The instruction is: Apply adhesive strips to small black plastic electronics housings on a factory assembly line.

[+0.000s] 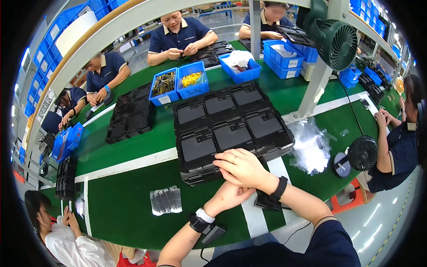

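A stack of black plastic trays [202, 167] stands in front of me, its top one divided into several compartments that hold dark flat rectangular panels [220, 104]. Across the stack's near edge lies my right hand [240, 167], fingers stretched to the left over the rim; I see nothing held in it. My left hand [229, 196] is crossed beneath the right one, just in front of the stack, its fingers mostly hidden. Left of my hands, a clear film sheet with dark strips [166, 201] lies on the green mat [120, 196].
Clear plastic film pieces [312, 151] are heaped right of the stack, near a small black fan [362, 153]. Beyond stand blue bins of dark parts [163, 99] and yellow parts [194, 92]. A metal post [313, 91] rises at right. Co-workers sit around the bench.
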